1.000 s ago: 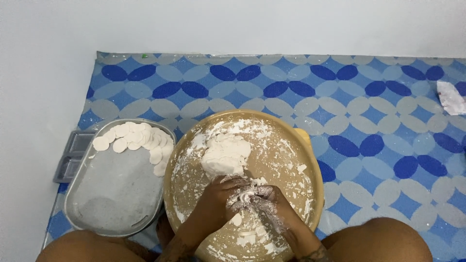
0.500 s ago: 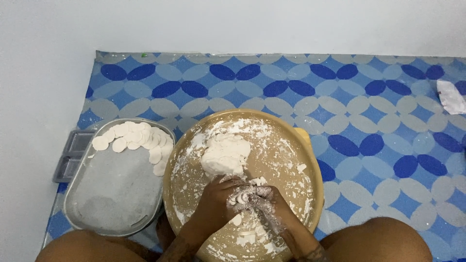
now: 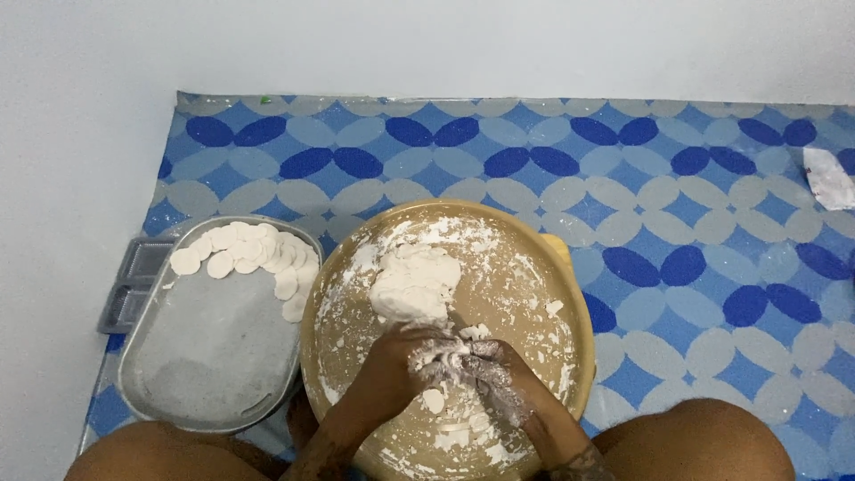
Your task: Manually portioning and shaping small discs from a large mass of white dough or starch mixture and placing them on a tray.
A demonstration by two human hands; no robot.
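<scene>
White dough lump (image 3: 415, 283) sits in the round tan floured tray (image 3: 570, 294), its long axis running away from the person. Below it, left hand (image 3: 392, 374) and right hand (image 3: 494, 374) press together, fingers curled around a small dough piece (image 3: 443, 354). Flat dough discs (image 3: 249, 254) line the grey metal pan (image 3: 214, 356) alongside.

A blue patterned mat (image 3: 695, 223) covers the floor. On it, under the fingers (image 3: 445, 356), sits a round tan bowl (image 3: 570, 294); left of them a grey metal tray (image 3: 214, 356); far right, a white scrap (image 3: 830, 178)
</scene>
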